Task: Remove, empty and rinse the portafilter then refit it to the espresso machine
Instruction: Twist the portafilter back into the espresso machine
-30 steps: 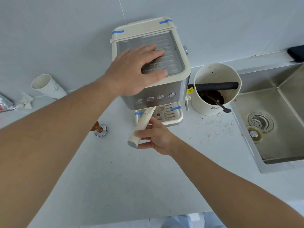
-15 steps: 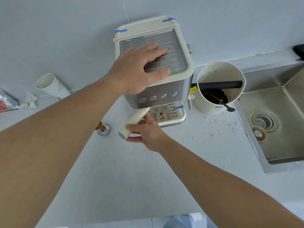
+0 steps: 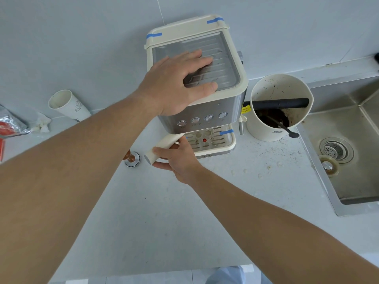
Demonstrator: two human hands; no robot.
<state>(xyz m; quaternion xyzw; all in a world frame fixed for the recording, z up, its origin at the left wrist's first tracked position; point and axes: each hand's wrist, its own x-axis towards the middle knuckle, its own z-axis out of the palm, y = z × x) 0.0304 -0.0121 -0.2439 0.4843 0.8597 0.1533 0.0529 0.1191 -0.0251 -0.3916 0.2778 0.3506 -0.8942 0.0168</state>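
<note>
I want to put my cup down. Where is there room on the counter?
The counter is bare in front of the espresso machine. It is crowded by the tamper, and coffee grounds lie scattered beside the grounds bin.

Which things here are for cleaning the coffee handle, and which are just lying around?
For the job:
- portafilter handle, gripped by the right hand
- espresso machine, steadied by the left hand
- grounds bucket, for emptying
- sink, for rinsing

Just lying about:
- paper cup, tipped over
- tamper
- foil packet
- crumpled tissue
</note>
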